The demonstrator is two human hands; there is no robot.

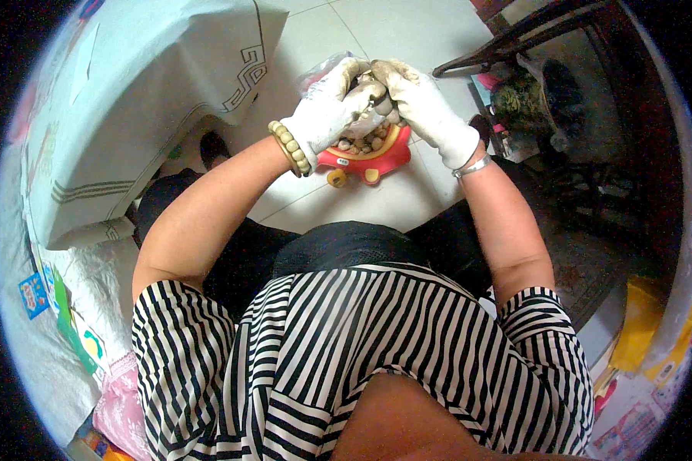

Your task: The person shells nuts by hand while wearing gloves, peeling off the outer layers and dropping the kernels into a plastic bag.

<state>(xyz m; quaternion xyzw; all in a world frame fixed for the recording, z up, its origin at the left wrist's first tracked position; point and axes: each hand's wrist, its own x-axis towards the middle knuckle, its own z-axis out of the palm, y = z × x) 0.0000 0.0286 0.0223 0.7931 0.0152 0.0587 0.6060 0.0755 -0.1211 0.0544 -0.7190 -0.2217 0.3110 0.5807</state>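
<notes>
You wear white fabric gloves [447,146], smudged brown near the fingertips; your left hand [333,96] and right hand [417,92] meet, fingers curled mostly closed on pale, rounded pieces [384,107], though the gloves hide each exact grip; more small, lumpy morsels [367,144] lie just below your hands in a smooth red dish [397,158] with a yellow rim, near the tiled floor [288,206]; a crinkled clear plastic bag [324,67] is partly hidden behind your left hand; pale cloth [158,84] with dark patterned borders drapes to your left; dark wooden furniture [527,38] stands to your right
</notes>
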